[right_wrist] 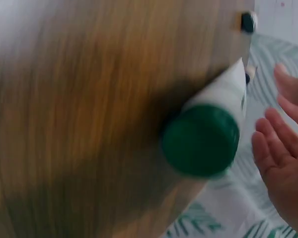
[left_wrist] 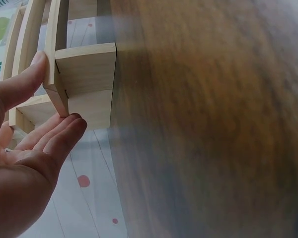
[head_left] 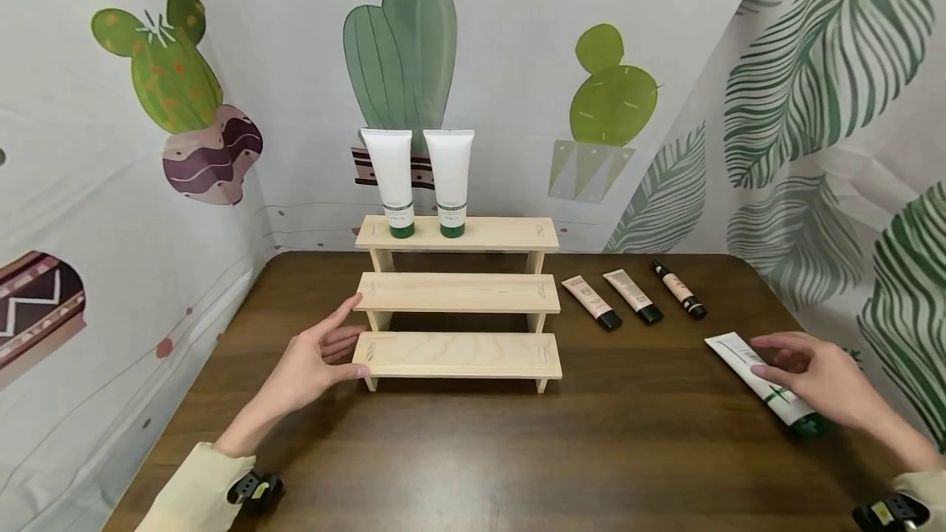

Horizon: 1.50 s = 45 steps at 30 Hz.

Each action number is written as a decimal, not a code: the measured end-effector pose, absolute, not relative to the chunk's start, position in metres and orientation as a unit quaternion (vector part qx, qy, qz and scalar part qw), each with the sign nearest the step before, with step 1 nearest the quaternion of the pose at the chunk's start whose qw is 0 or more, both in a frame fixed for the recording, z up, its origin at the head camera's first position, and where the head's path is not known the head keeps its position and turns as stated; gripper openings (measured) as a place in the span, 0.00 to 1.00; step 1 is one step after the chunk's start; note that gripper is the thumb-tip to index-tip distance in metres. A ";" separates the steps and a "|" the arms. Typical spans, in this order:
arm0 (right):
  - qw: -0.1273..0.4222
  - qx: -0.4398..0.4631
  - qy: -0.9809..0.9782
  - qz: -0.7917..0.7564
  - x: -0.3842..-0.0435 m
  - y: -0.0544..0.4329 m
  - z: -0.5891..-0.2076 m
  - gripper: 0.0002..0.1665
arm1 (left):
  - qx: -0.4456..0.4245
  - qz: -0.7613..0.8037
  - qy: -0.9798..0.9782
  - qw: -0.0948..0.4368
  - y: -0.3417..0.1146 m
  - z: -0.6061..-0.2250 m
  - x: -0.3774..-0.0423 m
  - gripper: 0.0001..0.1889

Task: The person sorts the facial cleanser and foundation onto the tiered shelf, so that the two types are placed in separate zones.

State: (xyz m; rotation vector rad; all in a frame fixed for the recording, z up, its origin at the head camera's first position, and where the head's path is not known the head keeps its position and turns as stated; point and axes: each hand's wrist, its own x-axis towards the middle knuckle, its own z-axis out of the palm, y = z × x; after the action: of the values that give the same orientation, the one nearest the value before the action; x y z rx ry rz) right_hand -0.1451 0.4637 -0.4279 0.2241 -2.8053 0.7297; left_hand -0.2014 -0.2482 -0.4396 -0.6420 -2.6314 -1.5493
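Against the left hand's [head_left: 306, 364] fingers, the three-tier display stand [head_left: 458, 355] looks like pale bare wood, smooth, matt and lightly grained. Beside the right hand's [head_left: 820, 372] fingers, the squeeze tube [head_left: 741, 363] appears smooth white plastic, its green cap [right_wrist: 201, 141] faintly glossy. Below both, the dark wood-grain tabletop [head_left: 443, 458] has a soft sheen; beyond, the backdrop [head_left: 510, 64] seems matt, creased cloth.

Working remotely, I'm holding the bare left hand [head_left: 310, 364] forward, its thumb [left_wrist: 20, 85] spreading well away from the lightly bending fingers [left_wrist: 64, 139]. I'm posing the bare right hand [head_left: 828, 376] with its own thumb [head_left: 772, 376] standing apart from the loosely curving fingers. Behind each hand, a black wristband [head_left: 254, 489] is showing beside a pale cream fabric sleeve [head_left: 195, 491].
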 end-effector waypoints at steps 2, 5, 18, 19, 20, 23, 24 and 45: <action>0.087 0.084 -0.963 0.241 -0.144 0.472 -0.428 0.23 | -0.206 -0.497 -0.843 0.010 -0.248 -0.439 -0.202 0.57; 0.031 0.090 -0.964 0.248 -0.143 0.483 -0.428 0.26 | -0.204 -0.496 -0.844 0.010 -0.248 -0.439 -0.202 0.57; -0.063 0.078 -0.958 0.269 -0.143 0.499 -0.429 0.32 | -0.201 -0.496 -0.845 0.005 -0.247 -0.437 -0.200 0.57; -0.064 0.079 -0.958 0.270 -0.144 0.499 -0.429 0.32 | -0.202 -0.495 -0.845 0.006 -0.247 -0.437 -0.200 0.57; -0.066 0.078 -0.957 0.270 -0.144 0.499 -0.428 0.32 | -0.202 -0.495 -0.845 0.007 -0.247 -0.437 -0.200 0.57; -0.070 0.086 -0.956 0.270 -0.146 0.500 -0.427 0.32 | -0.205 -0.494 -0.845 0.009 -0.247 -0.437 -0.200 0.57; -0.072 0.092 -0.955 0.272 -0.146 0.500 -0.426 0.32 | -0.205 -0.494 -0.845 0.010 -0.247 -0.437 -0.200 0.57; -0.078 0.181 -0.917 0.345 -0.156 0.498 -0.434 0.23 | -0.203 -0.497 -0.844 0.009 -0.246 -0.438 -0.200 0.58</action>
State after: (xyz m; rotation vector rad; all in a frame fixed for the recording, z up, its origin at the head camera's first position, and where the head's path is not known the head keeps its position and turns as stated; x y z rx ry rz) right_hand -0.1558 0.4976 -0.4339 0.5998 -3.0339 1.1423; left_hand -0.1996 -0.2463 -0.4377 -0.6340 -2.6360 -1.5521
